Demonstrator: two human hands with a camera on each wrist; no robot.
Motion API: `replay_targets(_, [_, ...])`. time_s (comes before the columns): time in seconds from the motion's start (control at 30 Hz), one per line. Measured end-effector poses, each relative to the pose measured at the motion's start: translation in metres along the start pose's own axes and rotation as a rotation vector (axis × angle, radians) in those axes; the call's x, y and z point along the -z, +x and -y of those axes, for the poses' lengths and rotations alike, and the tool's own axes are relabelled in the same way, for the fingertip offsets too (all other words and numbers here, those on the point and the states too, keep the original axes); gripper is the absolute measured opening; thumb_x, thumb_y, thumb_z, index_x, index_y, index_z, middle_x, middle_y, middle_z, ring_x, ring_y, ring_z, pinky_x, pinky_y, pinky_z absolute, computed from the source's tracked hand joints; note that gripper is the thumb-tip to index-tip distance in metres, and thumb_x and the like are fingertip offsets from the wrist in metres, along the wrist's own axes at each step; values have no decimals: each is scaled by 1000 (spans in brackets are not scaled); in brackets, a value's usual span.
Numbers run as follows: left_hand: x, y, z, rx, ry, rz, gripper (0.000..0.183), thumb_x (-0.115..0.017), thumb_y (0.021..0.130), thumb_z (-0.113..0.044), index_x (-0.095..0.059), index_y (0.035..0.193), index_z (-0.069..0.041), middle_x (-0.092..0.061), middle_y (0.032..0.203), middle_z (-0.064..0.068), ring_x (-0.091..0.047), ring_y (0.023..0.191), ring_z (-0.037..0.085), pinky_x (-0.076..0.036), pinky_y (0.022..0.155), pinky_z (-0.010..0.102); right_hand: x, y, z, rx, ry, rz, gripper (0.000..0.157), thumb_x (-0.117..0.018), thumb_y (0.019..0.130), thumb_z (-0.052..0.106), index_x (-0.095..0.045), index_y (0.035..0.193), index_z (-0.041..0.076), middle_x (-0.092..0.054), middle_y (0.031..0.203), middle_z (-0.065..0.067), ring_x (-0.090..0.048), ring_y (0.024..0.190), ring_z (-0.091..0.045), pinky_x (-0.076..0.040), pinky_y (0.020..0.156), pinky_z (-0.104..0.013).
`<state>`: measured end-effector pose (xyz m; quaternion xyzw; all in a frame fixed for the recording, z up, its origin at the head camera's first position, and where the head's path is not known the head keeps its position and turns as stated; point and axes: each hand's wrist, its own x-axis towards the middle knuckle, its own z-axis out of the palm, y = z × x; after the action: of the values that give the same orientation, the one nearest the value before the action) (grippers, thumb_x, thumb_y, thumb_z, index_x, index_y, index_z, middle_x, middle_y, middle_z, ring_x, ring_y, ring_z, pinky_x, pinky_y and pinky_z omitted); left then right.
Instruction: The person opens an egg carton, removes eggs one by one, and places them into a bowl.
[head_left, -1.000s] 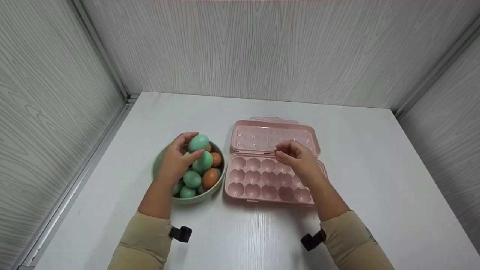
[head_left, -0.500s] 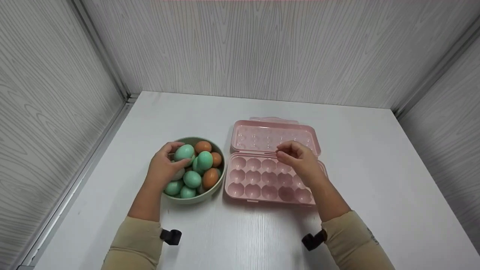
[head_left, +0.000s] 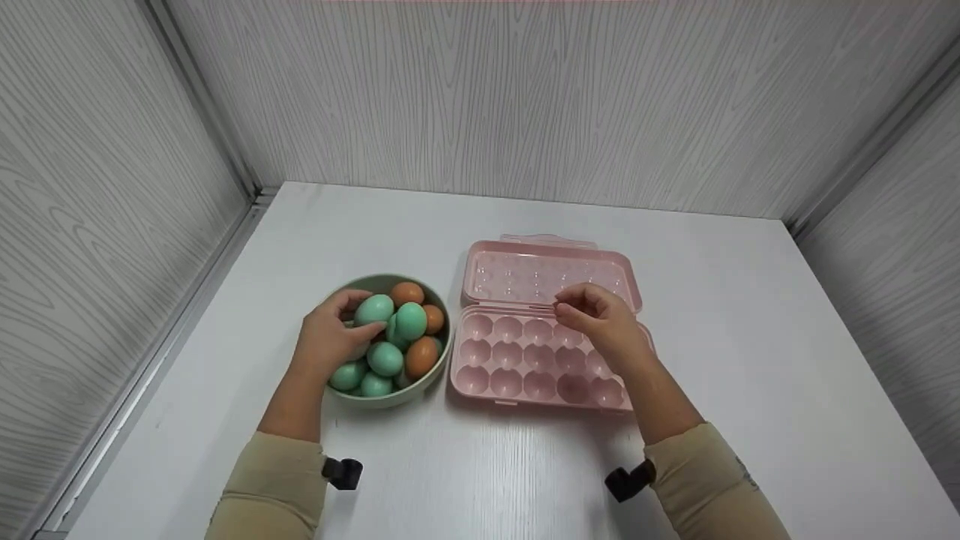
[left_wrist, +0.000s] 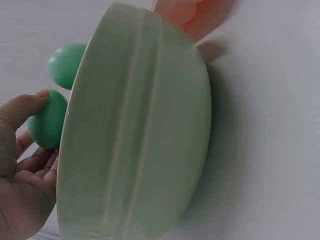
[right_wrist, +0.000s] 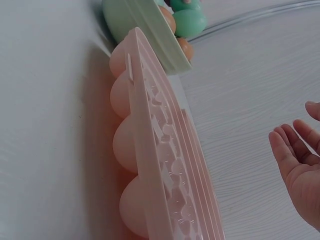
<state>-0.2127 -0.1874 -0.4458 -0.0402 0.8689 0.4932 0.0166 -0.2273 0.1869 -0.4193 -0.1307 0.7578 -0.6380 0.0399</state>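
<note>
In the head view my left hand (head_left: 327,335) pinches a green egg (head_left: 374,309) between thumb and fingers at the left side of a pale green bowl (head_left: 386,402). The left wrist view shows the pinched egg (left_wrist: 49,120) at the bowl's rim, with the thumb on one side and fingers behind. Green and brown eggs fill the bowl, among them a brown egg (head_left: 421,357). My right hand (head_left: 606,328) hovers over the pink egg box (head_left: 517,399), fingers loosely bent and holding nothing. It hides some cups on the box's right side; the visible cups hold no eggs.
The box's lid (head_left: 551,271) lies folded back behind the cup tray. Bowl and box stand side by side on a white table (head_left: 480,472). Grey wood-grain panels (head_left: 510,97) enclose the table at the back and both sides.
My left hand has moved left and down with the green egg, bringing it among the other eggs, then shifted slightly right. A brown egg behind it has come into view. The right hand has hardly moved.
</note>
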Motion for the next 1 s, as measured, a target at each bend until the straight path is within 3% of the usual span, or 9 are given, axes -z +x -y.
replay_targets(0.3, [1, 3, 12, -33, 80, 16, 55, -72, 77, -38, -52, 123, -16, -55, 120, 6, -49, 113, 24, -40, 95, 42, -2, 1, -1, 14, -1, -15, 30, -69, 82, 23, -60, 102, 1, -60, 95, -14, -59, 86, -22, -52, 79, -28])
replay_targets(0.77, [0, 4, 14, -115, 118, 78, 47, -72, 79, -31, -55, 119, -13, -54, 119, 7, -49, 111, 24, -41, 94, 42, -3, 2, 0, 12, 24, -6, 29, -67, 84, 16, -59, 103, -4, -59, 94, -15, -57, 84, -19, -52, 78, -27])
replay_targets(1.0, [1, 5, 15, -102, 109, 78, 49, -70, 80, -32, -53, 122, -15, -52, 123, 6, -48, 114, 27, -40, 95, 43, -2, 2, -3, 21, 4, -2, 26, -67, 83, 18, -61, 101, 1, -59, 95, -14, -58, 85, -21, -52, 79, -28])
